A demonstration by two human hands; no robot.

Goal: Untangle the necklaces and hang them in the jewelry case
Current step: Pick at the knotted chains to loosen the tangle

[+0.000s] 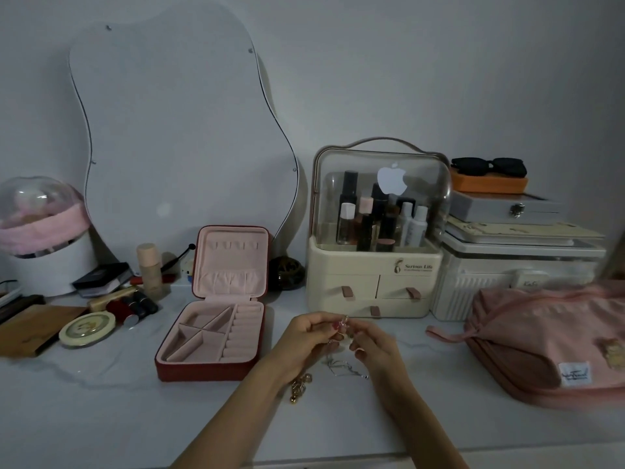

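Working at the knot, the left hand (pixel 309 336) and the right hand (pixel 373 343) meet above the white tabletop (pixel 101 418), fingertips of both pinched together on the tangled necklaces (pixel 341 328) held up between them. A silver strand (pixel 345 365) trails down from the pinch toward 6 o'clock, and a gold chain (pixel 301 387) lies on the surface at about 7 o'clock of the hands, under the left wrist. The jewelry case (pixel 216 319) stands open at 9 o'clock of the hands, its lid upright; the small hooks in the lid (pixel 233 246) look bare, though the dim light makes this hard to confirm. By that, the untangling step is in hand and no hanging is done. Next, I judge, a gentle pulling apart of the strands, then carrying one freed necklace toward 10 o'clock to a hook.
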